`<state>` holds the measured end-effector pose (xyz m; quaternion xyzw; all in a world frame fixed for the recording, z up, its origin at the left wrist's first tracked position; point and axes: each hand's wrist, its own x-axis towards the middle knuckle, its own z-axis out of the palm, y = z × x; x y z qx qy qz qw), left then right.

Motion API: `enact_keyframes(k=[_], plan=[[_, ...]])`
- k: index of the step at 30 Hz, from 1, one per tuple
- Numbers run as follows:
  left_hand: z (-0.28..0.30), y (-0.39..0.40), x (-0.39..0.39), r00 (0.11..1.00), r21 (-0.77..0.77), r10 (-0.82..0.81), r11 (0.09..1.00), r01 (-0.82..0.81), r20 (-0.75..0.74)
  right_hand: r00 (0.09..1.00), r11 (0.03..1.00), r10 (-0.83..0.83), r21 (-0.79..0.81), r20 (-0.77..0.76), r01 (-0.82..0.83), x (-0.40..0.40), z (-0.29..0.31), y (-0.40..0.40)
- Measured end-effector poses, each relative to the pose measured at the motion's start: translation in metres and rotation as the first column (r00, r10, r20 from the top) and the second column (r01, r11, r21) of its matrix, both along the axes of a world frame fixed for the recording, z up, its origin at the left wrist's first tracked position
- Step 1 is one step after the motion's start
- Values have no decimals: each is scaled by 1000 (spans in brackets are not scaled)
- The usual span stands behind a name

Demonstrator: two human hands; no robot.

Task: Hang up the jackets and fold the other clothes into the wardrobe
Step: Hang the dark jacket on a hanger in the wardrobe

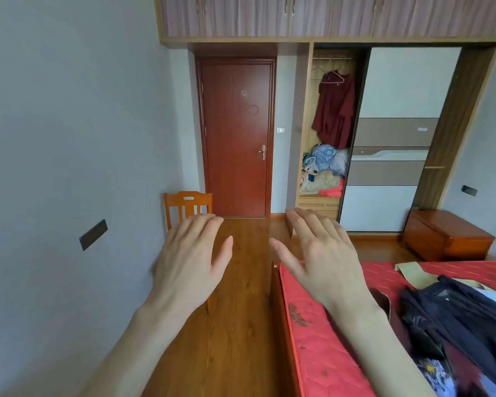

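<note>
My left hand [191, 257] and my right hand [324, 259] are both stretched out in front of me, palms down, fingers straight and spread, holding nothing. A pile of dark clothes [458, 319] lies on the red bed [321, 353] at the lower right, below and right of my right hand. Across the room the wardrobe [307, 124] stands with its left bay open. A dark red garment [334, 110] hangs there on a pink hanger [333, 78], above a heap of bedding and clothes [325, 170].
A closed red-brown door [236, 138] is straight ahead, and an orange wooden chair [188, 204] stands against the grey wall on the left. A low wooden cabinet [444, 234] sits to the right of the wardrobe's sliding door [395, 81]. Wooden floor [235, 310] runs between wall and bed.
</note>
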<state>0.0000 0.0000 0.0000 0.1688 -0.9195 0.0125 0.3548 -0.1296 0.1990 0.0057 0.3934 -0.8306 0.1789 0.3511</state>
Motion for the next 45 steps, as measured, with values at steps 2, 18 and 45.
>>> enact_keyframes(k=[2, 18, 45], plan=[[3, -9, -21, 1000, 27, 3, 1000, -3, -14, 999, 1000, 25, 0, 29, -25, -24, 3, -11], [-15, -116, -175, 996, 0, 78, 997, -78, -39, 997, 999, 37, 13, 70, -38, -195, -18, -118], [-23, -395, -500, 998, 66, -50, 996, 52, -39, 991, 996, -91, -15, 95, 93, -498, -16, -378]])
